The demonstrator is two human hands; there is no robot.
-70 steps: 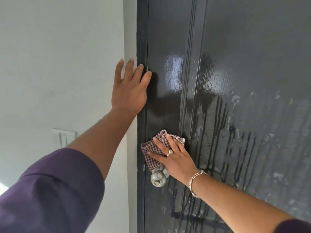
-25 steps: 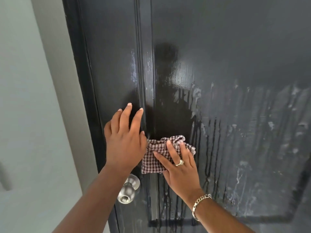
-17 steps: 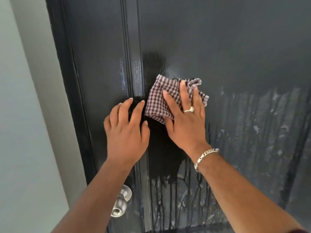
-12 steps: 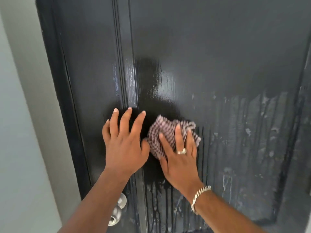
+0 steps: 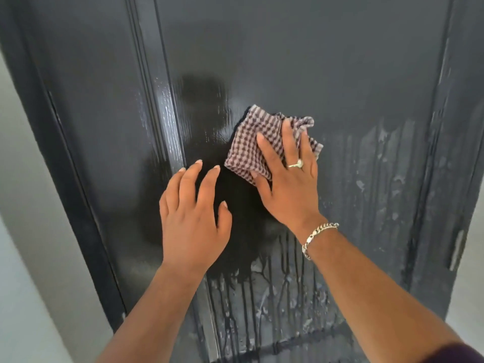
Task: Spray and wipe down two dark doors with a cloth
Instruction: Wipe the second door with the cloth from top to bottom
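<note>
A dark door (image 5: 327, 61) fills the head view, wet with pale spray streaks running down its right and lower panel. My right hand (image 5: 285, 184) presses a crumpled checked cloth (image 5: 248, 145) flat against the middle of the panel, fingers straight over it. My left hand (image 5: 193, 224) rests flat on the door just left of and below the cloth, fingers spread and straight, holding nothing. A glossy wiped patch lies left of the cloth.
A raised vertical moulding (image 5: 157, 100) runs down the door left of the hands. The dark door frame (image 5: 65, 166) meets a pale wall (image 5: 23, 231) on the left. A hinge (image 5: 457, 250) shows at the door's right edge. The knob is out of view.
My right hand has slid the cloth up and to the right across the panel. My left hand stays flat on the door. The view shifted, so the knob dropped out of sight.
</note>
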